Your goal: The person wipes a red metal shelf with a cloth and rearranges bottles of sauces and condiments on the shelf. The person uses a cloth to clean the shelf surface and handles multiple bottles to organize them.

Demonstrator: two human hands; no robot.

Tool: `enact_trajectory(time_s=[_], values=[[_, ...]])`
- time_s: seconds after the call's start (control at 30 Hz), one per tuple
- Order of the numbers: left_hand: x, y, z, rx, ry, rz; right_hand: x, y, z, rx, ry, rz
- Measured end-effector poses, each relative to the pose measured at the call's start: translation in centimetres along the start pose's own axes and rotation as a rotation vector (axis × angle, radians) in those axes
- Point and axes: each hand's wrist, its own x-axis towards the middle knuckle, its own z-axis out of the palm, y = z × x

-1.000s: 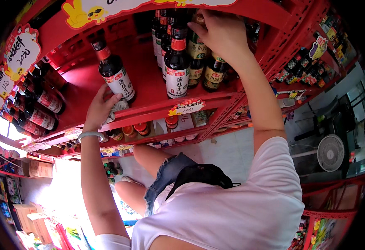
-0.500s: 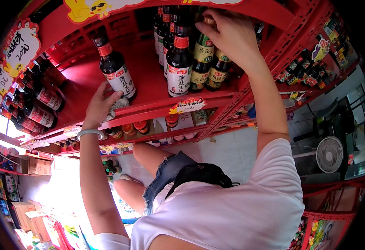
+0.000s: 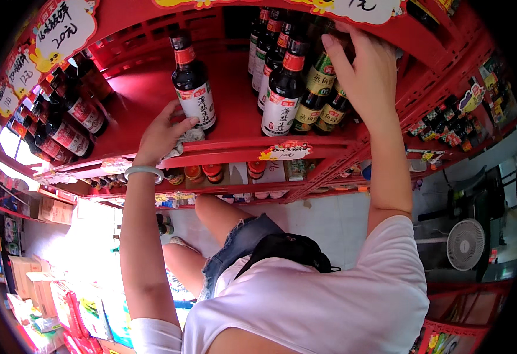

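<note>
On the red shelf [image 3: 152, 100], a dark sauce bottle [image 3: 192, 82] wears a white label with a red neck band. Right of it, another bottle [image 3: 283, 94] is labelled alike; green-labelled bottles [image 3: 320, 88] crowd beside. A red-and-yellow price tag [image 3: 283, 151] hangs below on the shelf's front edge; white cloud-shaped signs [image 3: 58, 29] sit upper left.

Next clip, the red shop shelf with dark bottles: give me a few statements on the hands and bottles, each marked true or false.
1. The left hand holds a pale cloth at the shelf's front edge. True.
2. The right hand rests on the floor fan. False: it reaches among the green-labelled bottles.
3. The lone dark bottle lies on its side. False: it stands upright.
4. A pale bangle circles the left wrist. True.
</note>
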Motion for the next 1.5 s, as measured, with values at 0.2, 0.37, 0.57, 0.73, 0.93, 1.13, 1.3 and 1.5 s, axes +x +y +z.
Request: enact_trajectory(time_s=[0.2, 0.37, 0.57, 0.73, 0.93, 1.13, 1.3, 1.5], values=[[0.0, -0.6, -0.3, 0.059, 0.004, 0.027, -0.1, -2.1, 1.3, -0.154, -0.033, -0.229], [-0.1, 0.0, -0.1, 0.029, -0.008, 0.025, 0.3, -3.8, 0.9, -0.241, -0.194, -0.171], [1.0, 0.4, 0.2, 0.337, 0.104, 0.057, 1.1, -3.6, 2.7, 0.163, -0.281, 0.001], [0.9, 0.8, 0.3, 0.097, -0.012, 0.016, 1.3, -4.6, 3.8, 0.419, -0.382, 0.1], [0.9, -0.2, 0.2, -0.048, -0.047, -0.023, 2.9, -5.9, 8.3, 0.402, -0.35, 0.097], [0.5, 0.2, 0.0, -0.107, -0.08, -0.047, 6.4, -7.7, 13.9, 0.249, -0.386, 0.061], [0.5, 0.7, 0.6, -0.137, -0.089, -0.057, 7.6, -6.2, 17.2, 0.394, -0.501, 0.123], [0.7, -0.5, 0.1, -0.073, -0.07, -0.045, 6.4, -9.3, 9.4, 0.142, -0.31, 0.137]])
